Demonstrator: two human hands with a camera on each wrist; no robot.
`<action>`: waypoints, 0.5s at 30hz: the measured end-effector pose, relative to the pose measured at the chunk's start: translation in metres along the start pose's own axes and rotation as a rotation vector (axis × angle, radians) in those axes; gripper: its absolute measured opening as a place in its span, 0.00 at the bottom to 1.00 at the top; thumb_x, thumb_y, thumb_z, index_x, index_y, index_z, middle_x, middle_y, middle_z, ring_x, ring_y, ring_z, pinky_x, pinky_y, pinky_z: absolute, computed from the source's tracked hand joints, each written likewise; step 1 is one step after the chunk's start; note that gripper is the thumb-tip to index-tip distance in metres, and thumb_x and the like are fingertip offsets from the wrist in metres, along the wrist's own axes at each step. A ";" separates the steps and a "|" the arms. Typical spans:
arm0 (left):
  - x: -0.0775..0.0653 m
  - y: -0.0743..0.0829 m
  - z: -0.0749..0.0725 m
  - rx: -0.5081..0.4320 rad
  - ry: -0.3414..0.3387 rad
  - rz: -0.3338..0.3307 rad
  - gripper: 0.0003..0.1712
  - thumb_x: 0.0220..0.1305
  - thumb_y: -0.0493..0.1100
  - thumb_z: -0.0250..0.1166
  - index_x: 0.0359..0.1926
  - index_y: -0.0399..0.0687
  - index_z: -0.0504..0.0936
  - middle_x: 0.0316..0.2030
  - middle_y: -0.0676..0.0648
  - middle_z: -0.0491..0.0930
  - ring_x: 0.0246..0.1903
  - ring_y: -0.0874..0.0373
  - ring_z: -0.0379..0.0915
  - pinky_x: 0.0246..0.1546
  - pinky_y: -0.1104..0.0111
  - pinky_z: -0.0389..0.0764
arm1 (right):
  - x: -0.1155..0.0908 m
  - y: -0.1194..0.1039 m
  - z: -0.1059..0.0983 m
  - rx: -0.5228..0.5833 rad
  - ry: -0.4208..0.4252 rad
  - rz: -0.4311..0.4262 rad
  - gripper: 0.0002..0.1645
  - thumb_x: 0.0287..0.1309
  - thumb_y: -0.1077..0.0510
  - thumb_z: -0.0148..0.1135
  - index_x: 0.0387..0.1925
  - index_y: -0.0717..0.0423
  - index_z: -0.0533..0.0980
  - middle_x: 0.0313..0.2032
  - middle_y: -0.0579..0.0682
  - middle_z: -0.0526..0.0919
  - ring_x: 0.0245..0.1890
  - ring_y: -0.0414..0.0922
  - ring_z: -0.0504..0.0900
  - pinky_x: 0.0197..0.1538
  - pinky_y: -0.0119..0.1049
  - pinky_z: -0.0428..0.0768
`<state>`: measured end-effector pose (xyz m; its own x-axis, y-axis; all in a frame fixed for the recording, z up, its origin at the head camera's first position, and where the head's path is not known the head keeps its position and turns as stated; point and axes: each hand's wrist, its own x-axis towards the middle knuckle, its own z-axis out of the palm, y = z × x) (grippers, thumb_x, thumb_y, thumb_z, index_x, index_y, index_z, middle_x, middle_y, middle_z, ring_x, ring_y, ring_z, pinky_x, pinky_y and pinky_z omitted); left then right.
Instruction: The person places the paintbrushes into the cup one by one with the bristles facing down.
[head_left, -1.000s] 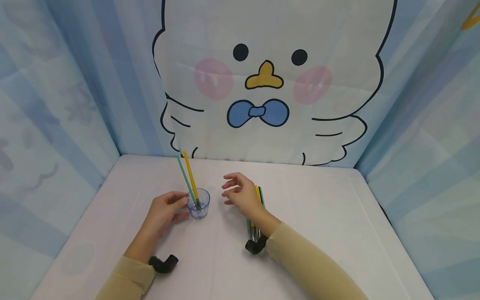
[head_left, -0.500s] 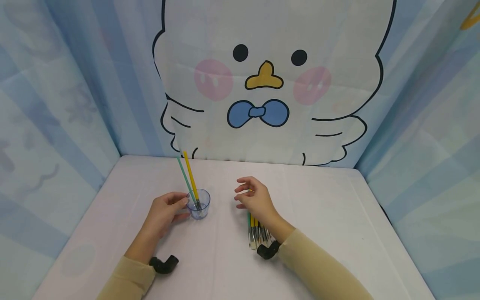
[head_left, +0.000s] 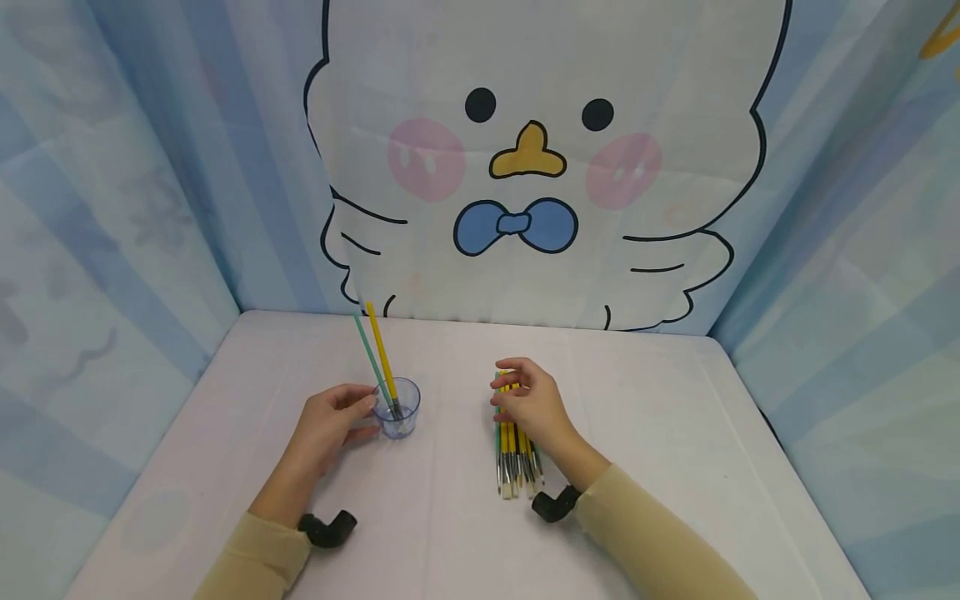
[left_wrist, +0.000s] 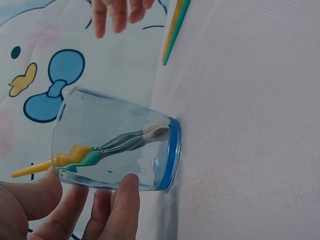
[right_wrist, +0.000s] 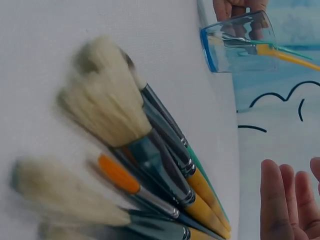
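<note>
A clear bluish cup stands upright on the table, holding two paintbrushes bristles down, one with a yellow handle and one green. My left hand holds the cup at its left side; in the left wrist view, thumb and fingertips lie against its wall. To the right lies a bundle of several paintbrushes with yellow, green and dark handles, bristles toward me. Over their handle ends hovers my right hand, fingers loosely bent with nothing between them. In the right wrist view, its fingers are apart from the brushes.
The table has a pale cloth. A curtain with a cartoon bird print rises behind its far edge, and blue curtains flank both sides. Each wrist bears a black bent piece near the sleeve.
My right hand has moved right, away from the cup and over the lying paintbrushes, uncovering more of them. The left hand and cup have stayed put.
</note>
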<state>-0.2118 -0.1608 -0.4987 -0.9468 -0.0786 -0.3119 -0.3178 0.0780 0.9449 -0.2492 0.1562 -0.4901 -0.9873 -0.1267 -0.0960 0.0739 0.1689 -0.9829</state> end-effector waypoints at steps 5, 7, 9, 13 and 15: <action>-0.001 0.001 0.000 0.004 0.001 -0.009 0.22 0.80 0.42 0.65 0.68 0.40 0.79 0.62 0.37 0.78 0.56 0.51 0.83 0.52 0.65 0.93 | 0.000 0.004 -0.009 -0.020 0.019 0.017 0.30 0.65 0.72 0.68 0.67 0.53 0.77 0.55 0.65 0.83 0.46 0.61 0.89 0.45 0.50 0.96; 0.000 0.001 0.000 0.003 0.001 -0.011 0.22 0.79 0.42 0.65 0.68 0.40 0.79 0.62 0.37 0.78 0.56 0.51 0.83 0.52 0.65 0.93 | 0.000 0.005 -0.012 -0.037 0.024 0.016 0.30 0.65 0.72 0.67 0.67 0.53 0.76 0.55 0.65 0.83 0.44 0.57 0.89 0.44 0.48 0.96; 0.000 0.001 0.000 0.002 0.004 -0.015 0.22 0.79 0.42 0.65 0.68 0.40 0.80 0.62 0.37 0.78 0.56 0.51 0.83 0.52 0.65 0.93 | 0.000 0.004 -0.015 -0.044 0.032 0.018 0.31 0.64 0.72 0.68 0.67 0.52 0.77 0.54 0.64 0.84 0.42 0.54 0.89 0.43 0.47 0.96; 0.000 0.002 0.000 0.004 0.008 -0.021 0.22 0.79 0.42 0.65 0.68 0.40 0.80 0.62 0.38 0.78 0.56 0.50 0.83 0.52 0.65 0.93 | 0.002 0.005 -0.021 -0.056 0.054 0.038 0.32 0.64 0.72 0.68 0.67 0.52 0.76 0.54 0.62 0.84 0.42 0.54 0.89 0.41 0.48 0.96; 0.000 0.002 0.000 0.004 0.006 -0.020 0.22 0.79 0.42 0.65 0.69 0.40 0.79 0.62 0.38 0.78 0.57 0.50 0.82 0.52 0.65 0.93 | 0.003 0.006 -0.024 -0.074 0.069 0.047 0.33 0.64 0.72 0.69 0.68 0.53 0.76 0.54 0.62 0.84 0.42 0.54 0.89 0.41 0.48 0.96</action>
<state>-0.2122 -0.1605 -0.4971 -0.9400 -0.0861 -0.3300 -0.3367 0.0802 0.9382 -0.2555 0.1806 -0.4926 -0.9906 -0.0495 -0.1279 0.1121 0.2448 -0.9631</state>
